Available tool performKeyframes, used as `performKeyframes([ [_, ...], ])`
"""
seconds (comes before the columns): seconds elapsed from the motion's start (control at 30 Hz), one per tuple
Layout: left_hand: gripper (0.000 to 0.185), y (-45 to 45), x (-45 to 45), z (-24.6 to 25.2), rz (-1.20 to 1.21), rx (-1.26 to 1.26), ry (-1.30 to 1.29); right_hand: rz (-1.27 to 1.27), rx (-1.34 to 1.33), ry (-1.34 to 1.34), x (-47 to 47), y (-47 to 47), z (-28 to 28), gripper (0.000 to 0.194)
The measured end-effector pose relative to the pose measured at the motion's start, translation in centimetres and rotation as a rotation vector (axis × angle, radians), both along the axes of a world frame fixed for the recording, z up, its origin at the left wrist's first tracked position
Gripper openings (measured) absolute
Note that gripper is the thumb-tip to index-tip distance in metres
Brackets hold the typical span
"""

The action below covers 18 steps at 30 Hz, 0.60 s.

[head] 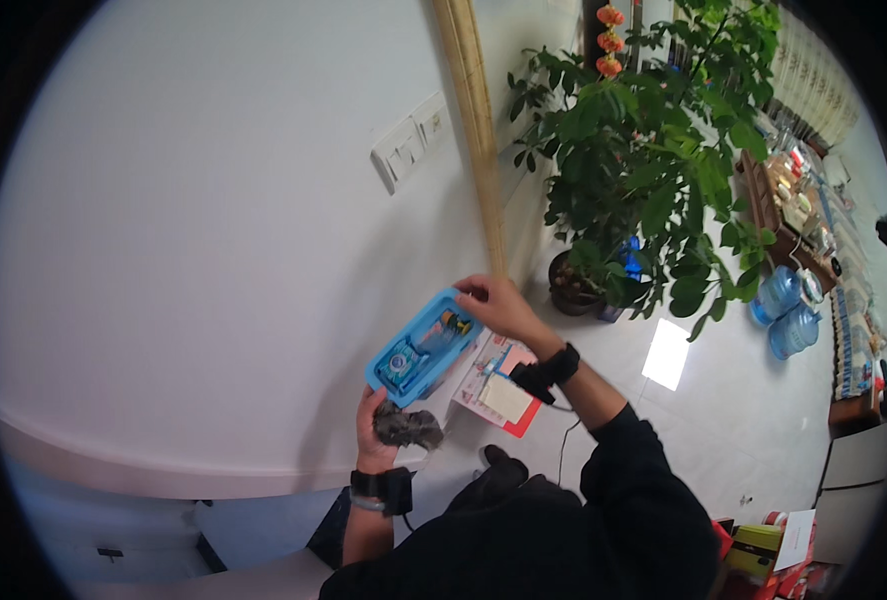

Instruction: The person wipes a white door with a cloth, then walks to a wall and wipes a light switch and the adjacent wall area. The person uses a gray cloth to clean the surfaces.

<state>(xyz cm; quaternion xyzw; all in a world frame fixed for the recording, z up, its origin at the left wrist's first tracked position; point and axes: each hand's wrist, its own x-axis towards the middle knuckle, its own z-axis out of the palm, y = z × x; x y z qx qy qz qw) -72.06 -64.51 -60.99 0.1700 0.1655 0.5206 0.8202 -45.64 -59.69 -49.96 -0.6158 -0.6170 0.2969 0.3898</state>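
Note:
Both of my hands are at a blue plastic basket (415,339), which is tilted over a white surface beside the wall. My left hand (373,427) grips its near end and also has a crumpled dark grey cloth (408,427) against the palm. At the far end, my right hand (492,302) has its fingers over the rim. Inside the basket lie a blue packet (402,363) bearing writing and a clear bottle (434,339) with a yellow and black top. Black straps with small devices are on both wrists.
Papers and a red-edged folder (514,420) lie just right of the basket. A large potted plant (574,283) stands beyond, near a tan wall trim (481,135) and wall switches (411,142). Blue water bottles (794,330) stand at the right. Boxes (751,551) are at the lower right.

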Motion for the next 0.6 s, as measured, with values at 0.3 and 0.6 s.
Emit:
performKeyframes([
  [0.3, 0.030, -1.0, 1.0, 3.2, 0.121, -0.029, 0.081, 0.104, 0.211, -0.066, -1.0, 4.1, 6.1, 0.017],
  [0.6, 0.029, -2.6, 2.6, 6.0, 0.274, -0.054, 0.145, 0.351, 0.470, -0.274, -2.5, 7.7, 10.9, 0.021],
])
